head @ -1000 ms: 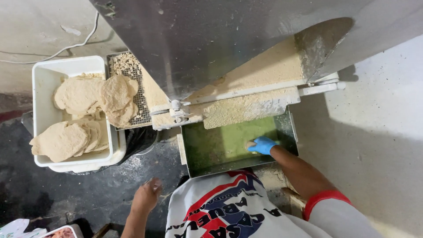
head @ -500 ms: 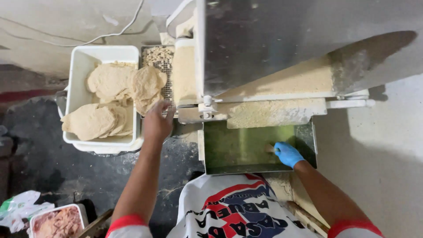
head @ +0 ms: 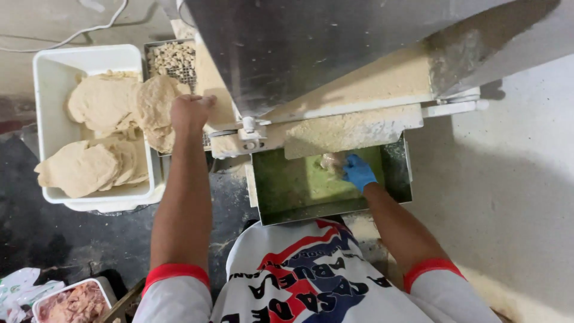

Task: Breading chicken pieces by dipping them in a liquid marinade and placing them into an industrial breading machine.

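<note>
Left hand (head: 190, 112) now fisted on floury cutlet (head: 156, 110), gloved right hand (head: 359, 172) grip on wet piece (head: 332, 161)

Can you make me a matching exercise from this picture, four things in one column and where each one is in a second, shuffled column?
Things
1. bare left hand
2. blue-gloved right hand
3. flat breaded beige pieces
4. small white tray of raw pink meat

Places
A. on the dark floor at the lower left
B. piled in the white rectangular plastic tub
C. inside the green-coated metal pan under the machine
D. raised by the metal mesh conveyor, beside the tub

Pairs: 1-D, 2-C, 3-B, 4-A
</note>
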